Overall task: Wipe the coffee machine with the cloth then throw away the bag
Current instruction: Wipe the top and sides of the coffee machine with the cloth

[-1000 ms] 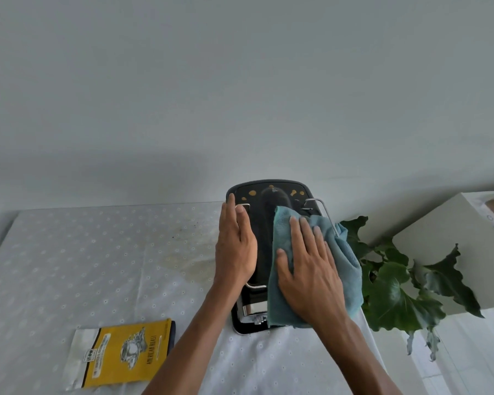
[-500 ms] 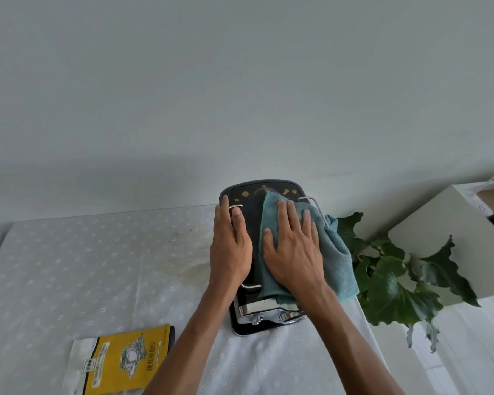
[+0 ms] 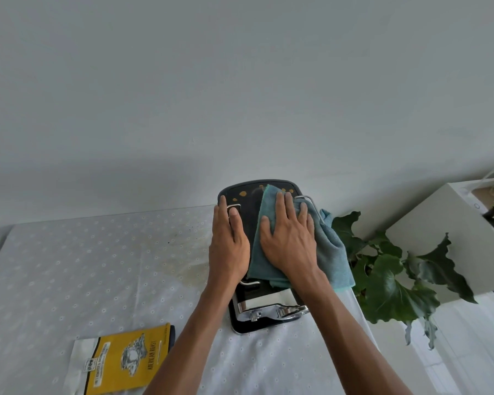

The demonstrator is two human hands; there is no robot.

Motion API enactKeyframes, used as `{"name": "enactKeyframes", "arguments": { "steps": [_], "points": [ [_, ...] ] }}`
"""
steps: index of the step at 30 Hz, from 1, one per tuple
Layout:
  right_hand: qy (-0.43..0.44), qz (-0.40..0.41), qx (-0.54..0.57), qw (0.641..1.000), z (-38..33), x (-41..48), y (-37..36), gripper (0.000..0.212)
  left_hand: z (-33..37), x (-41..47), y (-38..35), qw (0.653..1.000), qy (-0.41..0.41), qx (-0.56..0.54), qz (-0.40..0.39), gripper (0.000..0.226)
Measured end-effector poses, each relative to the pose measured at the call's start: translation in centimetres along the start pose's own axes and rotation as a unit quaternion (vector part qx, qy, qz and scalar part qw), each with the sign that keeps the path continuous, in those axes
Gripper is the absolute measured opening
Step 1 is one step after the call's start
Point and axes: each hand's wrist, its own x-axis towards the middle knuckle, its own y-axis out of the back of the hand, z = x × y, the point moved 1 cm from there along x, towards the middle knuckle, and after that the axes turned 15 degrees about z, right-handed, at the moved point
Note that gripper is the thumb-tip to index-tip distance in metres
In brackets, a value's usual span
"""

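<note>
A black coffee machine (image 3: 241, 192) with a chrome front stands at the table's far right, by the wall. Yellow-brown spots dot the back of its top. A teal cloth (image 3: 330, 252) lies over the right half of the top and hangs off the right side. My right hand (image 3: 288, 240) presses flat on the cloth, fingers straight. My left hand (image 3: 227, 240) rests flat along the machine's left edge, fingers straight. A yellow and white coffee bag (image 3: 126, 363) lies flat on the table near the front, left of my arms.
The table (image 3: 83, 266) has a white dotted cover with a brownish stain (image 3: 188, 266) just left of the machine. A leafy green plant (image 3: 394, 283) stands right of the table, and a white cabinet (image 3: 439, 235) behind it. A plain wall rises behind.
My right hand has slid the cloth away from me, toward the back of the machine's top, uncovering the chrome front. My left hand has stayed on the left edge.
</note>
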Motion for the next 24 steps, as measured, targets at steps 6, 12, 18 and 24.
{"name": "enactKeyframes", "arguments": {
  "steps": [6,12,18,24],
  "points": [
    [0.065,-0.012,0.009,0.998,1.2,-2.1,0.6,0.069,-0.2,0.0,-0.1,1.0,-0.004,0.004,0.004,0.057],
    [-0.003,-0.001,-0.029,1.0,1.3,-4.1,1.0,0.072,-0.1,0.0,-0.1,1.0,-0.001,-0.003,0.001,0.059],
    [-0.102,-0.004,-0.026,0.994,-0.5,-0.3,-0.1,0.078,-0.2,0.0,0.0,1.0,-0.003,-0.007,0.005,0.059],
    [0.009,-0.003,-0.028,1.0,1.2,-4.5,1.2,0.075,-0.2,-0.1,-0.2,1.0,-0.002,-0.007,0.007,0.058]
  ]
}}
